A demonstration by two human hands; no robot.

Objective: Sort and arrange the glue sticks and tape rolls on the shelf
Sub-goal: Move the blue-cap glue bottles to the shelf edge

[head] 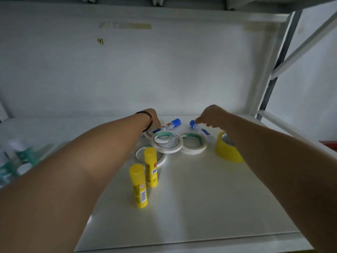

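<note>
Two yellow glue sticks stand upright on the white shelf [200,198], one nearer [138,186] and one behind it [151,167]. Several thin white tape rolls [166,142] lie flat and overlapping behind them. A wide yellow tape roll [225,148] stands at the right. Two blue-capped glue bottles lie at the back. My left hand [153,118] rests on the left bottle [172,123], fingers curled down on it. My right hand [212,115] pinches the right bottle [199,129] near its blue cap.
The shelf's white back wall rises just behind the hands. A metal upright and diagonal brace [284,57] frame the right side. Blurred white and green bottles [16,157] stand at the left. A red object [330,144] pokes in at the right edge.
</note>
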